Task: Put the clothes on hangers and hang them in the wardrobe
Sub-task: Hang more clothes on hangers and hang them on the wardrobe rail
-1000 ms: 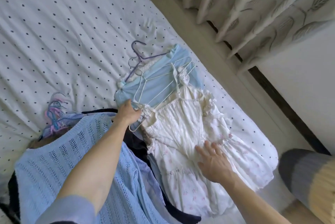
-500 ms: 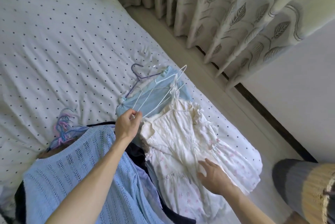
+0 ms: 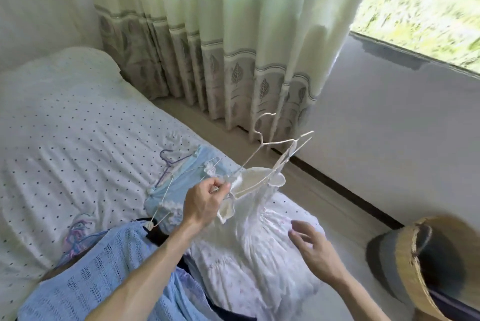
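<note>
Dotted bed (image 3: 78, 139) beneath a leaf-bordered curtain (image 3: 220, 35), with clothes heaped at its near edge: a blue knit sweater (image 3: 85, 276) at near left, a light-blue garment (image 3: 179, 180) beyond it, and the white dress (image 3: 249, 248) at centre. A woven basket (image 3: 415, 255) stands on the floor at near right. The step in hand appears to be fitting the dress onto the white wire hanger (image 3: 262, 143). The far strap already loops over the hanger's right arm, and the skirt lies on the bed. The left hand (image 3: 205, 203) pinches the hanger's near end together with the ruffled bodice edge. The right hand (image 3: 317, 253) hovers over the skirt, fingers spread and holding nothing. The next move probably calls for seating the near strap on the hanger, then lifting the dress away to the wardrobe, which is out of view. Half a second earlier the hanger lay low against the light-blue garment and the right hand rested on the skirt. Now the hanger is raised, taking the bodice with it.
</note>
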`<state>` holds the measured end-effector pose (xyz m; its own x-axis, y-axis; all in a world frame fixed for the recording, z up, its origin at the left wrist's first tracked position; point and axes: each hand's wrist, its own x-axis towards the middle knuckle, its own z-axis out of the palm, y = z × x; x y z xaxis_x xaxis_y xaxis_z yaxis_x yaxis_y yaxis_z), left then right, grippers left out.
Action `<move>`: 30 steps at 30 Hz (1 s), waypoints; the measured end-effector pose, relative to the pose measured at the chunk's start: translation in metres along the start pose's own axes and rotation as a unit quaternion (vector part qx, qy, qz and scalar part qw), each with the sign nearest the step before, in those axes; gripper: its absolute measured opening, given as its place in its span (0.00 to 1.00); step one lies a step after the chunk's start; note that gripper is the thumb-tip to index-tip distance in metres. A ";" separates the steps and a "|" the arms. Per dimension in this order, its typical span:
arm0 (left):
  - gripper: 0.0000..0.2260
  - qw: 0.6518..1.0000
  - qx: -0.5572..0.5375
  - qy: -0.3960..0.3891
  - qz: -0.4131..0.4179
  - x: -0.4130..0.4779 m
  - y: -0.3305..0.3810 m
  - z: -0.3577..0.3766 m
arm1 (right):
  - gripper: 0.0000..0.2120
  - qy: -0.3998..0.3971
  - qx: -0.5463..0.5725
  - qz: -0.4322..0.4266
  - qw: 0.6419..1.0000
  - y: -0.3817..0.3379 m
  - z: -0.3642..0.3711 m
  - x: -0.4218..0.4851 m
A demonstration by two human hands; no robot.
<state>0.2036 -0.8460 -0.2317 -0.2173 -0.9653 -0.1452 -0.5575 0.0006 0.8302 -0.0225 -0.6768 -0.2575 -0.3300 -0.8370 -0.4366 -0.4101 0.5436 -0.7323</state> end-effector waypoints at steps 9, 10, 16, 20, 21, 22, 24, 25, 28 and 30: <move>0.11 0.957 0.020 -0.172 0.233 -0.126 0.183 0.094 | 0.14 0.281 0.278 -0.144 0.907 -0.042 -0.126 -0.157; 0.11 0.947 0.015 -0.193 0.257 -0.145 0.199 0.106 | 0.13 0.314 0.277 -0.147 0.896 -0.037 -0.139 -0.176; 0.10 0.882 -0.010 -0.304 0.359 -0.248 0.263 0.173 | 0.05 0.485 0.246 -0.114 0.831 0.017 -0.187 -0.283; 0.09 0.822 -0.024 -0.397 0.407 -0.305 0.305 0.199 | 0.02 0.566 0.200 -0.082 0.796 0.042 -0.218 -0.354; 0.08 0.807 -0.036 -0.417 0.417 -0.317 0.316 0.203 | 0.02 0.583 0.186 -0.076 0.787 0.045 -0.227 -0.370; 0.07 0.791 -0.054 -0.440 0.421 -0.328 0.328 0.209 | 0.02 0.600 0.170 -0.071 0.778 0.046 -0.238 -0.387; 0.06 0.749 -0.082 -0.500 0.427 -0.347 0.351 0.219 | 0.02 0.629 0.145 -0.061 0.761 0.049 -0.258 -0.416; 0.08 0.722 -0.082 -0.530 0.437 -0.358 0.363 0.224 | 0.03 0.643 0.135 -0.053 0.752 0.050 -0.268 -0.431; 0.14 0.647 -0.064 -0.604 0.461 -0.389 0.397 0.239 | 0.05 0.663 0.107 -0.017 0.741 0.056 -0.293 -0.471; 0.16 0.640 -0.077 -0.616 0.453 -0.410 0.426 0.248 | 0.06 0.658 0.093 0.006 0.747 0.061 -0.305 -0.497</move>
<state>-0.1439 -0.3853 0.0479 -0.9149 0.3522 0.1971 0.3089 0.2966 0.9037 -0.1424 -0.2085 0.0747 -0.9334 0.0201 0.3583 -0.3156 0.4292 -0.8463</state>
